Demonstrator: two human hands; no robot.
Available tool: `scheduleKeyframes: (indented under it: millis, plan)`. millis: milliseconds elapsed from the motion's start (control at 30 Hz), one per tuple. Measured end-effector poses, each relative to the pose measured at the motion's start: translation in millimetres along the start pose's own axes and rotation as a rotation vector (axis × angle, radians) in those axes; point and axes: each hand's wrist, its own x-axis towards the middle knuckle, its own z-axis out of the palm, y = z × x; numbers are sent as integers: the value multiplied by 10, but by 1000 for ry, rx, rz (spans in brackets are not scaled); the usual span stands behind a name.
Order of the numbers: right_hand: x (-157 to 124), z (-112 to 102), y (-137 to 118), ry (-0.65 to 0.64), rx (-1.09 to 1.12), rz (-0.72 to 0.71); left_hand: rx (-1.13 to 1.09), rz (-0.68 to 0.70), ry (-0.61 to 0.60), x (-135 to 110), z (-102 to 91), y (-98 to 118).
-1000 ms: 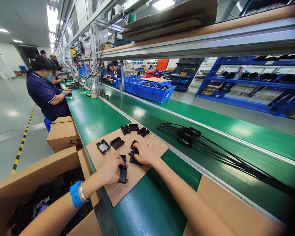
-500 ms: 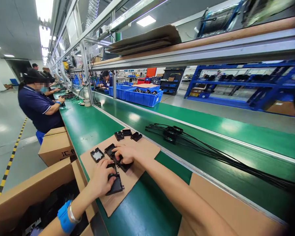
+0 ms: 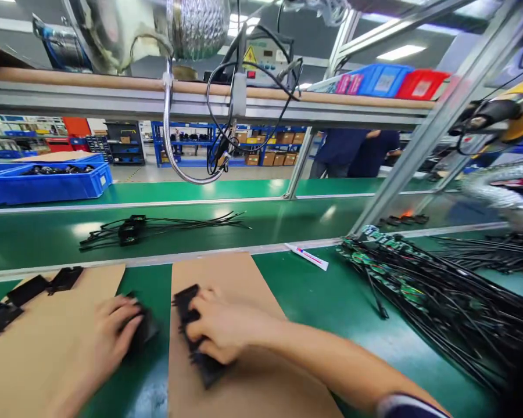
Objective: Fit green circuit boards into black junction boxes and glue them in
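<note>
My right hand (image 3: pixel 220 325) is closed over a row of black plastic cases (image 3: pixel 185 299) at the right cardboard sheet (image 3: pixel 226 267); its fingers hide their middle. Smeared by motion, my left hand (image 3: pixel 107 337) grips another black plastic case (image 3: pixel 146 334) over the green strip between the two sheets. Several more black cases (image 3: pixel 29 290) lie along the far side of the left cardboard sheet (image 3: pixel 56 331). How many cases each hand covers I cannot make out.
A white tube (image 3: pixel 307 256) lies on the green bench. To the right is a heap of black cables with green circuit boards (image 3: pixel 401 284). Beyond the rail, cabled black cases (image 3: pixel 133 229) rest on the green belt. A metal hose (image 3: pixel 168 133) hangs from the shelf.
My view has swung to the right. Both hands have carried black cases rightward from the left cardboard, the right hand reaching the other sheet and the left hand the gap between.
</note>
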Motion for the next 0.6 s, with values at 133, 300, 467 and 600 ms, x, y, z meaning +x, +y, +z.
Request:
scheduleKeyframes:
  millis: [133,300,467,600]
  plan:
    - [-874,284,-130,-13,59,300,-36,100,-223,807,753,890]
    - [-1109,563,-188,50,160,407,-98,154,-346,954,1407,1373]
    - [-1117,620,-24,139,162,377,-176,214,-396,858,1401,1318]
    - [-973,652,-76,74,15,273,-242,267,-399,847,1347,1147]
